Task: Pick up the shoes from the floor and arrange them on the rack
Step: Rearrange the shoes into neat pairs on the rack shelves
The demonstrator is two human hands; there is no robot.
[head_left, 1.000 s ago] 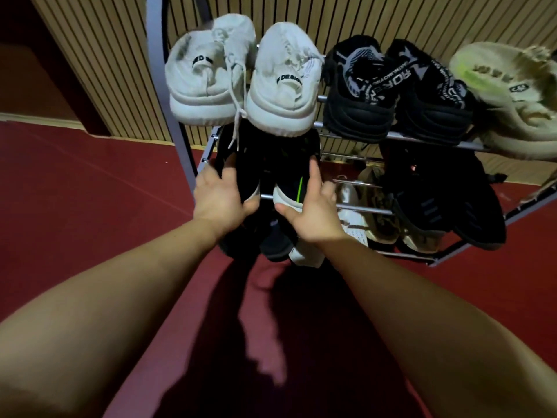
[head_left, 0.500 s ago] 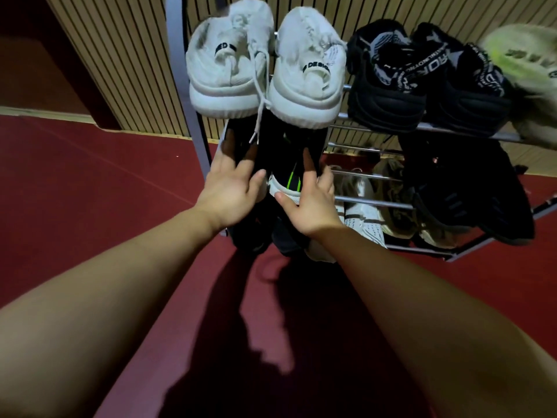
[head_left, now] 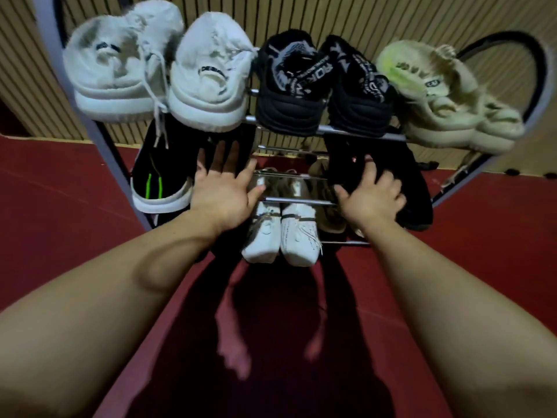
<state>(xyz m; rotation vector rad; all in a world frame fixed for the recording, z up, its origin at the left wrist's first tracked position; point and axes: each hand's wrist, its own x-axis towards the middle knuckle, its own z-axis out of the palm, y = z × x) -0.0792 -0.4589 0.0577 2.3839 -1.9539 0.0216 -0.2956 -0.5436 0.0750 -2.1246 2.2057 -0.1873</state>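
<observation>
Left hand (head_left: 223,191) flat, released, against a shadow-hidden black shoe (head_left: 244,141); right hand (head_left: 372,199) grasping a blurred dark shoe (head_left: 346,158).

The left grip (head_left: 223,191) lies spread, fingers straight, against a dark shoe (head_left: 241,143) on the middle shelf of the rack (head_left: 301,202). Just left of it sits a green-striped shoe (head_left: 159,182). The right grip (head_left: 372,197) curls over a black shoe (head_left: 419,188). Between both grips, lower down, stands a white pair (head_left: 283,239).

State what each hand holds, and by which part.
Left hand holds nothing; its straight fingers lie against a black shoe. Right hand grips a second black shoe by its near end.
</observation>
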